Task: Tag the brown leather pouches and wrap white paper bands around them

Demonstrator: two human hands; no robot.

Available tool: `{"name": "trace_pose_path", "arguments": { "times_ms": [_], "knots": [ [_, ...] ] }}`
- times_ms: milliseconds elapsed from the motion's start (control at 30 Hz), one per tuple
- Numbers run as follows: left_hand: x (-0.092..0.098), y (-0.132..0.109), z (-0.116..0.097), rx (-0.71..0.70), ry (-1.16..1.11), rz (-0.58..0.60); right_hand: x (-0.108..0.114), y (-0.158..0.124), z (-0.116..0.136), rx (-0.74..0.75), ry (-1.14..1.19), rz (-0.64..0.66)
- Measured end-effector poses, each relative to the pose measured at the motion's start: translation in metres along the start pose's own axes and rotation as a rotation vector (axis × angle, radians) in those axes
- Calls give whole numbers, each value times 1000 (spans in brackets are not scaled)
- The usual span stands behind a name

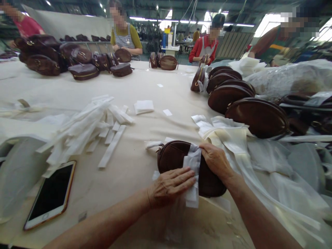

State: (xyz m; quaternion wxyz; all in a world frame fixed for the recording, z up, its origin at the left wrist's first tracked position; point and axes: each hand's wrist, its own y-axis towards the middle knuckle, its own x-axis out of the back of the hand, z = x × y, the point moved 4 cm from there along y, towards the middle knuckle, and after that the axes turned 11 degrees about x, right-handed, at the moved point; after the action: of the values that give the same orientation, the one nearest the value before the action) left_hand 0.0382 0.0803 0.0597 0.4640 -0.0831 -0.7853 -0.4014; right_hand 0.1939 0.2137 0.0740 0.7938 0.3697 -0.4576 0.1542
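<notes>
A small dark brown leather bag [172, 155] lies in front of me on the table. A white paper strip [192, 162] is wrapped across its middle, and more wrapping sticks out around a metal ring at its left end. My left hand [172, 185] rests on the strip and bag with its fingers stretched out flat. At the bag's upper right edge, my right hand [215, 159] grips the bag beside the strip's top end. Some of its fingertips are hidden.
Loose white strips [85, 128] are heaped at left, above a phone [52, 193]. More white wrapping [233, 138] lies at right, below a row of brown oval bags [256, 116]. Several people stand around the table, near more bags [43, 64].
</notes>
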Motion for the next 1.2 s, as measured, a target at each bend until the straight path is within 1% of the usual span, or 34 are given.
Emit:
{"name": "trace_pose_path", "arguments": {
  "times_ms": [200, 367, 433, 533, 633, 767, 900, 1000, 1100, 1200],
  "knots": [
    [-4, -3, 1, -25, 32, -14, 2, -2, 3, 30, -15, -68],
    [-5, -3, 0, -27, 76, -30, 19, -9, 16, 89, -3, -156],
    [-4, -3, -1, -33, 86, -37, 24, -16, 27, 172, 6, -136],
    [-1, -2, -2, -42, 55, -74, 25, -29, 45, 308, -10, -70],
    [2, -1, -1, -17, 22, -120, 25, -42, 58, 363, -24, -46],
    [5, 0, -2, -6, -16, -145, 25, -56, 72, 403, -14, -26],
    [7, 1, -3, -10, -46, -156, 25, -69, 82, 403, 28, -28],
    [7, 1, -3, 8, -46, -133, 25, -76, 85, 385, 80, -49],
    [6, -1, -1, -2, -67, -124, 24, -80, 85, 385, 123, -61],
    [6, -2, 0, -18, -96, -125, 26, -81, 84, 374, 178, -32]
  ]
}}
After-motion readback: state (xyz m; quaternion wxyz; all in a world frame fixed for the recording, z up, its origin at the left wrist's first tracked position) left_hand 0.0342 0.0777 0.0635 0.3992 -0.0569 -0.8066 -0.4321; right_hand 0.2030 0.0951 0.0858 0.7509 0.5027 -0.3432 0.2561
